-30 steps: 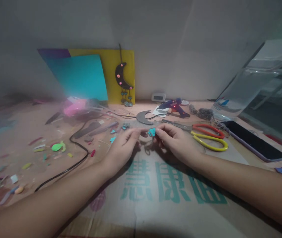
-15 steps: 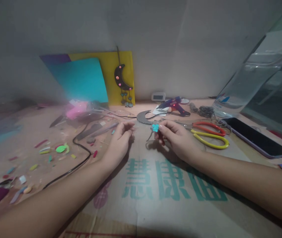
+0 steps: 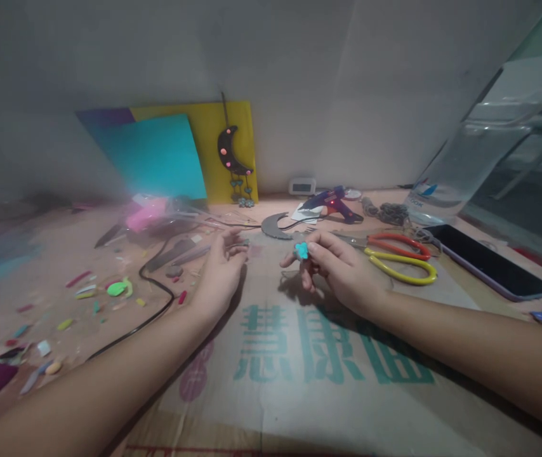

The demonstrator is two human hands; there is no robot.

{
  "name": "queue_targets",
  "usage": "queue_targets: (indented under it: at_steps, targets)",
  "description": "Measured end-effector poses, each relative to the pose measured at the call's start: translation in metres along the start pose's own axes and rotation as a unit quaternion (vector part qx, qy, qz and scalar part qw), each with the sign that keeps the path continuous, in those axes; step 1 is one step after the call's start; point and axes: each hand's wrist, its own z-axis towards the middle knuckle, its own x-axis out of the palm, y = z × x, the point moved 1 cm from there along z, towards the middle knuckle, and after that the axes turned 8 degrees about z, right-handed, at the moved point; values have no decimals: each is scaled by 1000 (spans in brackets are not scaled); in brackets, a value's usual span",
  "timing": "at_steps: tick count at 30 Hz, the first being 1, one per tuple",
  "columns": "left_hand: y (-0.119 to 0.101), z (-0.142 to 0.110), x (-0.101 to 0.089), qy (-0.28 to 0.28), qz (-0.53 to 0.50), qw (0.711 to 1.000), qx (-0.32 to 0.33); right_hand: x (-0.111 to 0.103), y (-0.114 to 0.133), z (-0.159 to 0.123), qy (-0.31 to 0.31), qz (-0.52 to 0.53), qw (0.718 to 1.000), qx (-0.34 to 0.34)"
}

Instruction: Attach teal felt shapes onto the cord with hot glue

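1. The gray crescent [image 3: 270, 226] lies flat and serves as the reference for all places below.
2. The right hand [image 3: 342, 266], nearer the viewer than the gray crescent and to its right, pinches a small turquoise piece [image 3: 302, 251] between thumb and forefinger; its other fingers extend loosely, apart from one another.
3. The turquoise piece is held up in front of the gray crescent, slightly to its right.
4. The left hand [image 3: 221, 273], nearer the viewer and to the left of the gray crescent, has its fingers loosely curled. A small grayish bit [image 3: 245, 242] shows at its fingertips; whether they grip it cannot be told.
5. The scissors [image 3: 370, 238], with one red and one yellow handle, lie right of the gray crescent, partly behind the right hand; the phone [image 3: 490, 261] lies farther right.
6. The glue gun [image 3: 332, 204], its red light lit, rests behind and to the right of the gray crescent.
7. The dark moon ornament [image 3: 226, 149], dotted pink, hangs against a yellow sheet [image 3: 247, 127] behind and to the left of the gray crescent.
8. Printed cardboard [image 3: 271, 406] extends from the gray crescent toward the viewer; colored scraps, among them a green piece [image 3: 117, 289], lie well to its left.
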Motion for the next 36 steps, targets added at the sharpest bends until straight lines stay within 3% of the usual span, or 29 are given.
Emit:
queue_targets:
  at_steps: [3, 8, 15, 18, 22, 26, 30, 36]
  targets:
    - [-6, -5, 0, 41, -44, 998, -36, 0, 0, -1, 18, 2, 1000, 20]
    - [-26, -23, 3, 169, 40, 985, 2, 4, 0, -3, 55, -90, 992, 75]
    - [-34, -27, 5, 274, 109, 954, 43, 4, 0, -2, 83, -216, 970, 72]
    - [-32, -27, 6, 263, 124, 956, 33, 2, -1, 0, 60, -204, 975, 66]
    - [-31, -28, 5, 170, 148, 973, 50, 2, -4, 2, 2, -87, 992, 92]
    - [-33, -29, 3, 115, 158, 978, 76, 7, -7, 2, 26, -17, 987, 156]
    - [-34, -30, 3, 108, 181, 973, 96, 8, -11, 2, 39, -53, 984, 168]
    - [-40, -33, 3, 112, 208, 966, 109, 0, -12, 4, -15, -167, 982, 91]
